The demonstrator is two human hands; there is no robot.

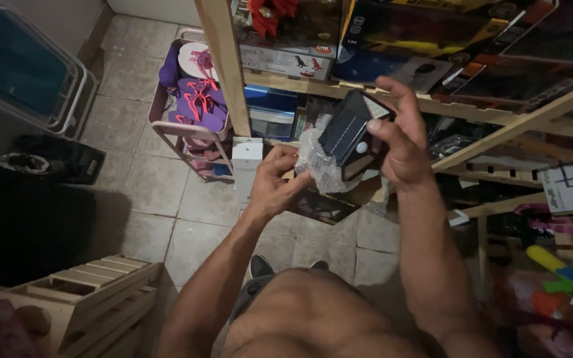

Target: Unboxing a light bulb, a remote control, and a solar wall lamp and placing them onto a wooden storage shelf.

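My right hand (402, 142) grips a small black device with a dark solar-type panel and a round white sensor (349, 136), held up in front of a wooden shelf. Clear bubble wrap (318, 162) hangs from the device's lower left side. My left hand (274, 180) pinches the bubble wrap from below, fingers closed on it. Both forearms reach up from the bottom of the view.
A wooden shelf unit (223, 73) holds boxed toys on the right. A pink rack with purple flip-flops (197, 99) stands behind it. A white box (247, 162) leans by the shelf. A wooden crate (94, 292) sits lower left. Plastic bins (21, 66) stand upper left on the tiled floor.
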